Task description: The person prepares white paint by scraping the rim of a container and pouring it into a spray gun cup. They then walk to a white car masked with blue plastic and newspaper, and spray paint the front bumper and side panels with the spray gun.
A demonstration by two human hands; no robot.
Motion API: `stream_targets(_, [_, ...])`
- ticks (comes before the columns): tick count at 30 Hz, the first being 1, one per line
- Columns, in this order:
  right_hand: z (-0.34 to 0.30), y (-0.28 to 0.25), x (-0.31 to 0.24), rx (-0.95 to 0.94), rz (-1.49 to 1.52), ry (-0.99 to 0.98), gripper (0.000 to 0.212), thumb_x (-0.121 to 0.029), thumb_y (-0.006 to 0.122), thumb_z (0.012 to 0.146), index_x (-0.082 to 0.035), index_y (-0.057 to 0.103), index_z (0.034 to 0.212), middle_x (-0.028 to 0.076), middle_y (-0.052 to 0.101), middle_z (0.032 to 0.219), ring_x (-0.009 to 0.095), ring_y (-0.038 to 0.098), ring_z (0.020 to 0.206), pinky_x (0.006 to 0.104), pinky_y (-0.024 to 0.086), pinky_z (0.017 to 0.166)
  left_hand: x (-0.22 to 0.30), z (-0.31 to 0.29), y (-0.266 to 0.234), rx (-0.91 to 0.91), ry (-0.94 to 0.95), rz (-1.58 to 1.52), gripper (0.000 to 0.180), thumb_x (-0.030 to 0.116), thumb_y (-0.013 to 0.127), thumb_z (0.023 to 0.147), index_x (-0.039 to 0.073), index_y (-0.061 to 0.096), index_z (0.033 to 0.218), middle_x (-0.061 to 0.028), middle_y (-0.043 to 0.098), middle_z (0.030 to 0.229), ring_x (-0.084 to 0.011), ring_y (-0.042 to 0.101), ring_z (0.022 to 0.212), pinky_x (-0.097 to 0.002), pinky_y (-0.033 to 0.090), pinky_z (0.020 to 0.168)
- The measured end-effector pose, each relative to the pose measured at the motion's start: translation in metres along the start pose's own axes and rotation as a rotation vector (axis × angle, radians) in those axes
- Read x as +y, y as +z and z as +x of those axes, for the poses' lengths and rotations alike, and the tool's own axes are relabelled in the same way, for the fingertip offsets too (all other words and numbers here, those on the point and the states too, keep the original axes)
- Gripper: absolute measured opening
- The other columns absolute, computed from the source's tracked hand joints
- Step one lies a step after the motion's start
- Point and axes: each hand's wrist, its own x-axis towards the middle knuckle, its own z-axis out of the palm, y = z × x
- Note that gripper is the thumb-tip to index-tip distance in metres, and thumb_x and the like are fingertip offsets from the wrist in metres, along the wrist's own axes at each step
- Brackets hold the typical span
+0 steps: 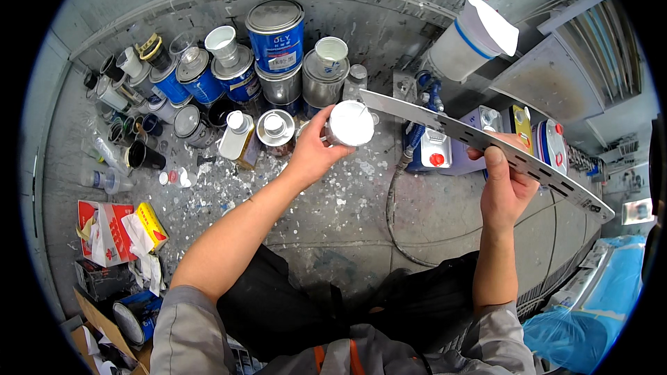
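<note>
My left hand [317, 146] is wrapped round a cup [351, 125] with white paint across its top. The cup is held up over the speckled floor, in front of the paint cans. My right hand [506, 184] grips a long flat pale strip [445, 123] with a row of dark slots along it. The strip slants from upper left to lower right, and its far left end is over the cup's rim. Whether that end touches the paint is hard to tell. The fingers behind the strip are partly hidden, while the thumb presses its near face.
Paint cans [276, 35] and small tubs line the back wall. A capped bottle [276, 128] stands just left of the cup. Metal canisters [436, 149], a hose [391, 201] and a white filter bag [462, 45] are at right. Boxes [108, 232] lie at left, blue plastic [590, 305] at lower right.
</note>
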Motion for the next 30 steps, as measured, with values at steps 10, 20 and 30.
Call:
stream_targets(10, [-0.001, 0.0, -0.009, 0.011, 0.001, 0.043, 0.015, -0.001, 0.064, 0.096, 0.008, 0.069, 0.108, 0.011, 0.067, 0.097, 0.016, 0.064, 0.083, 0.0273, 0.051, 0.075, 0.007, -0.004, 0.005, -0.037, -0.001, 0.031, 0.092, 0.0, 0.083, 0.073, 0.007, 0.038, 0.152, -0.0114, 0.056, 0.138, -0.022, 0.057, 0.126, -0.0356, 0.049, 0.105])
stream_targets(20, [-0.002, 0.019, 0.041, -0.216, -0.19, 0.559, 0.02, -0.019, 0.07, 0.096, 0.001, 0.073, 0.102, -0.001, 0.067, 0.078, 0.007, 0.059, 0.069, 0.026, 0.047, 0.061, 0.024, -0.024, 0.027, -0.485, -0.215, 0.053, 0.095, -0.008, 0.081, 0.069, 0.004, 0.038, 0.153, -0.0055, 0.057, 0.139, -0.0177, 0.056, 0.127, -0.0346, 0.046, 0.108])
stream_targets(30, [0.047, -0.155, 0.12, 0.45, -0.233, 0.649, 0.052, -0.048, 0.054, 0.101, 0.0, 0.07, 0.113, 0.011, 0.075, 0.089, 0.025, 0.073, 0.078, 0.0339, 0.057, 0.07, 0.026, -0.042, 0.045, -0.509, -0.315, -0.128, 0.088, -0.008, 0.082, 0.072, 0.004, 0.042, 0.15, -0.0039, 0.059, 0.137, -0.0163, 0.056, 0.126, -0.0337, 0.045, 0.109])
